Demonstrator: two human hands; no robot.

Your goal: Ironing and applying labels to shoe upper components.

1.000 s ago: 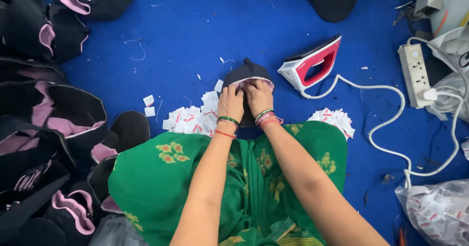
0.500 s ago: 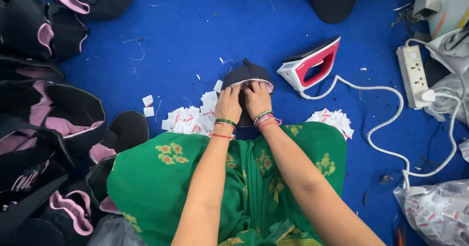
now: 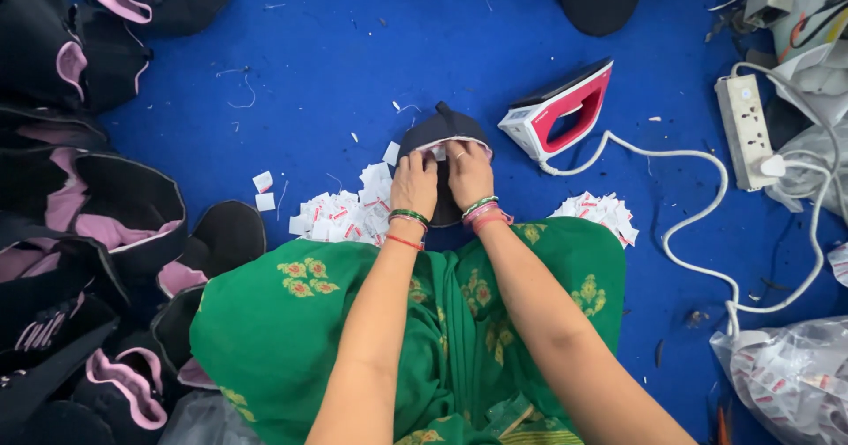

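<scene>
the person sits on a blue floor, legs covered by green cloth with a yellow flower pattern. both hands press down side by side on a dark cap-shaped fabric piece lying on the floor just in front of the knees. the left hand lies flat on the near left part of the piece, fingers curled over a small white label at its inner edge; it grips nothing else. the right hand lies touching the left one, fingers bent onto the same label and edge, a ring on one finger. bangles sit on both wrists.

a loose heap of small white labels with red marks lies on the floor just left of the left hand, touching the green cloth. a second, smaller heap lies right of the right wrist. a white and red clothes iron rests on its side just right of the dark piece, its white cord running to a white power strip.

containers: a clear plastic bag at lower right holds more white labels; how full it is cannot be told. a stack of black and pink fabric pieces fills the left edge.
</scene>
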